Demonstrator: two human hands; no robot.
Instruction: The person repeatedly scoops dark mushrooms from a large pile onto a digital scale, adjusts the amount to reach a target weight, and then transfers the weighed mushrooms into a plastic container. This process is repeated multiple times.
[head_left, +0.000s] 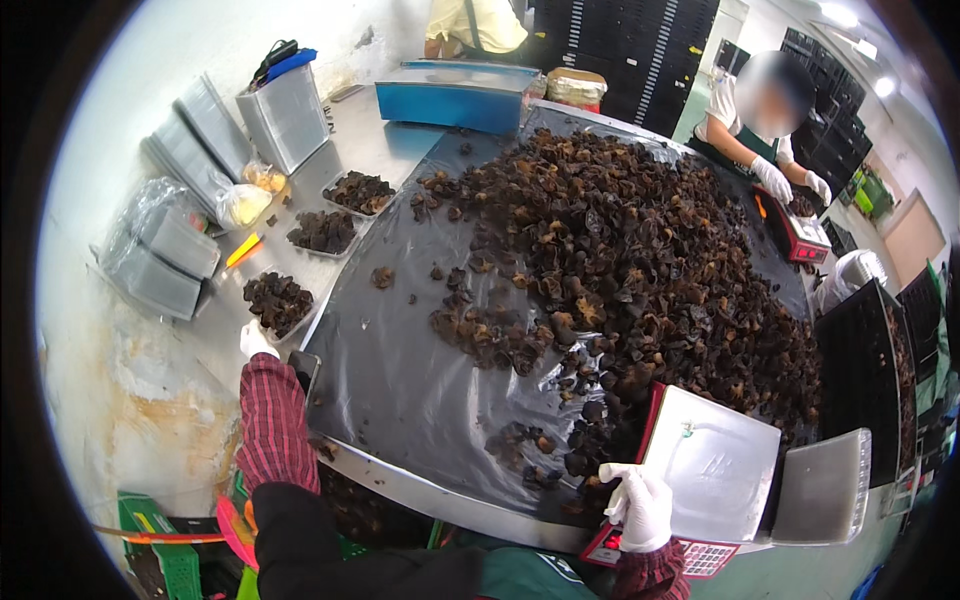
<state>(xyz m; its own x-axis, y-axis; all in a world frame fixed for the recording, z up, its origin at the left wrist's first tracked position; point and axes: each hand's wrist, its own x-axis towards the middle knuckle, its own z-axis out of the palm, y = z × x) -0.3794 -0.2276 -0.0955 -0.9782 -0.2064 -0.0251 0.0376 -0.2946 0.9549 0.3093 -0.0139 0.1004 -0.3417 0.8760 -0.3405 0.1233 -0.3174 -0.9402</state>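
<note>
My gloved left hand (257, 340) is at the near edge of a clear plastic tray filled with dark wood-ear mushrooms (277, 301), on the metal side table; its fingers are mostly hidden, so its hold is unclear. My gloved right hand (638, 506) is over the front of a red digital scale (711, 465) with a bare metal pan, fingers curled, with nothing visible held. A large heap of dried wood-ear mushrooms (630, 247) covers much of the black plastic sheet (390, 375). Two more filled trays (358, 192) (324, 232) stand at the sheet's left edge.
An orange-handled cutter (244, 250), bagged items (241, 202) and stacked plastic trays (176, 251) are at left. A phone (304, 369) lies by my left sleeve. Empty trays (821, 487) stand right of the scale. A co-worker's gloved hands (772, 178) are at another scale (802, 232).
</note>
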